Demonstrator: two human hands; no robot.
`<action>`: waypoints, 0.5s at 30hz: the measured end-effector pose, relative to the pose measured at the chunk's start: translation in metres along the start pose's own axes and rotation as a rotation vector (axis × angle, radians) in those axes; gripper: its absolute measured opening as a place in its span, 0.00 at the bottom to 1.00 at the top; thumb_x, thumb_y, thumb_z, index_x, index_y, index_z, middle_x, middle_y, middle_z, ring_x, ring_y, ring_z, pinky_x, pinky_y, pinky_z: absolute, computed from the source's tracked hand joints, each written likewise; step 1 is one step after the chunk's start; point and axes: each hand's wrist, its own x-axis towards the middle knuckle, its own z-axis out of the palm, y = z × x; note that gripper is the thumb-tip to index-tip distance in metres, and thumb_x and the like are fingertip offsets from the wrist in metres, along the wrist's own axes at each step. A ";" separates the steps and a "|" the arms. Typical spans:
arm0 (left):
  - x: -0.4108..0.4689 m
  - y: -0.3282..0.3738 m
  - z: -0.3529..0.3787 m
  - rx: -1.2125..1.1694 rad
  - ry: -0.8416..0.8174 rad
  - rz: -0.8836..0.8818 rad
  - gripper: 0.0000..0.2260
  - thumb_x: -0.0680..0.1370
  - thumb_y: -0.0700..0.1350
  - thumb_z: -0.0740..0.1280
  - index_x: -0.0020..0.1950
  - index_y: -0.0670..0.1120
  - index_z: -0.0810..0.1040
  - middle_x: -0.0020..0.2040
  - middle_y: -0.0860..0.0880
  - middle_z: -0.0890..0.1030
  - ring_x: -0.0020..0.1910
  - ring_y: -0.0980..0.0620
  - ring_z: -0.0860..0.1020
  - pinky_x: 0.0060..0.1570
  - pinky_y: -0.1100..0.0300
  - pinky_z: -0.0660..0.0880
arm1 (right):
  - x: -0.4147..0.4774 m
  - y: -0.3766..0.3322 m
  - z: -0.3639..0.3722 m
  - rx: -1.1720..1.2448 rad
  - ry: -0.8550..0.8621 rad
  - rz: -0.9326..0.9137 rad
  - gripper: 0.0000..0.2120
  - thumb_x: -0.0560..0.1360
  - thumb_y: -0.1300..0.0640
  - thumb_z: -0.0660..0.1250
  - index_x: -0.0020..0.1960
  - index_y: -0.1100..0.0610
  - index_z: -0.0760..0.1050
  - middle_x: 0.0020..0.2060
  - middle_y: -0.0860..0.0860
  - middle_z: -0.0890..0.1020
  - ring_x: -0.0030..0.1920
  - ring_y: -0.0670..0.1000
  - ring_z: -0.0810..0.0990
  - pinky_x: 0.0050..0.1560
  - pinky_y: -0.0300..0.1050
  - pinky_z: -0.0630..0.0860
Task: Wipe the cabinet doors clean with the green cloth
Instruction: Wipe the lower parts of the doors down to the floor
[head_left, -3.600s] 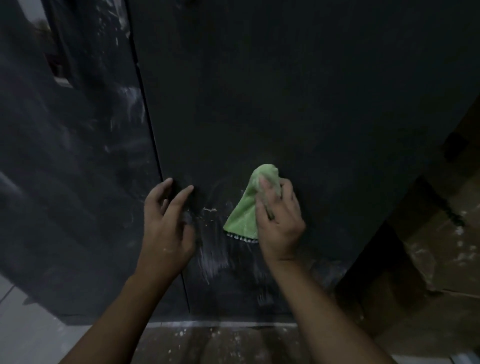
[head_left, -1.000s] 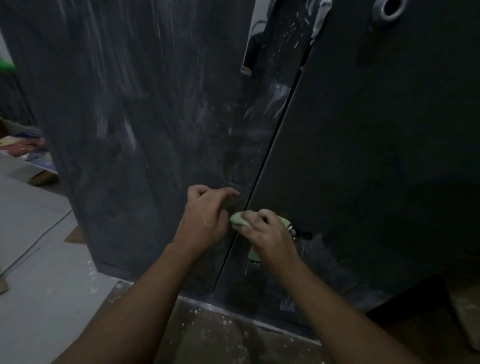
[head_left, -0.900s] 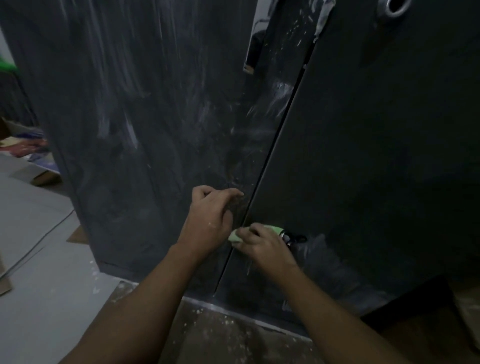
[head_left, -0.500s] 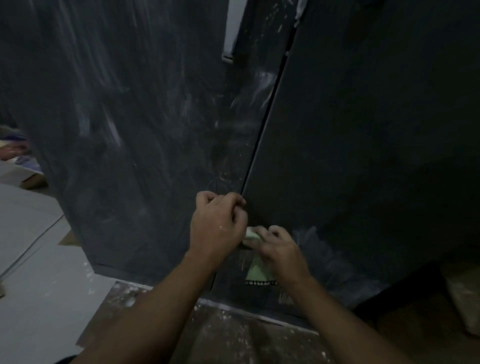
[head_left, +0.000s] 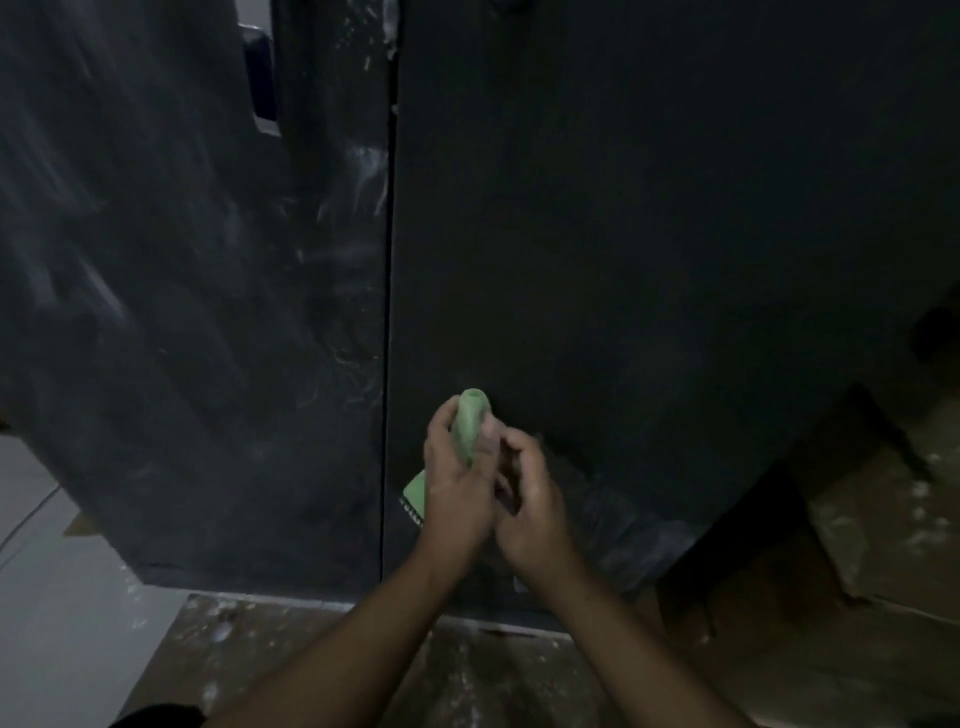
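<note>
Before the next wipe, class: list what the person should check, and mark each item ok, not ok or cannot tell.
1. Cloth in hand: ok. The left hand grips the cloth.
2. Right hand also gripping the cloth: cannot tell. Its fingers curl beside the cloth, but the contact is hidden.
3. Cloth spread against the right door: not ok. It stands bunched between the hands.
4. Left door clean: not ok. White smears show near the seam.
5. Right door's lower part clean: not ok. A pale haze lies beside the hands.
</note>
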 end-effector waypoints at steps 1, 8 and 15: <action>0.003 -0.005 0.001 0.000 0.031 0.015 0.27 0.76 0.67 0.62 0.70 0.55 0.67 0.65 0.50 0.75 0.62 0.53 0.76 0.62 0.48 0.76 | 0.001 -0.003 -0.002 0.093 -0.061 0.068 0.32 0.74 0.74 0.63 0.71 0.49 0.66 0.70 0.51 0.74 0.71 0.50 0.73 0.69 0.45 0.73; 0.009 -0.040 0.033 0.174 0.263 0.114 0.13 0.79 0.50 0.63 0.62 0.53 0.66 0.60 0.48 0.69 0.59 0.45 0.72 0.59 0.42 0.74 | 0.006 -0.013 -0.036 0.000 0.039 0.207 0.30 0.67 0.69 0.61 0.63 0.45 0.76 0.66 0.48 0.78 0.70 0.46 0.73 0.70 0.52 0.73; 0.018 -0.056 0.047 0.284 0.312 0.330 0.14 0.77 0.42 0.67 0.61 0.45 0.70 0.58 0.52 0.68 0.56 0.52 0.70 0.56 0.71 0.66 | -0.002 -0.012 -0.109 -0.934 0.512 -0.068 0.31 0.70 0.61 0.70 0.72 0.51 0.68 0.74 0.56 0.69 0.79 0.62 0.54 0.75 0.70 0.49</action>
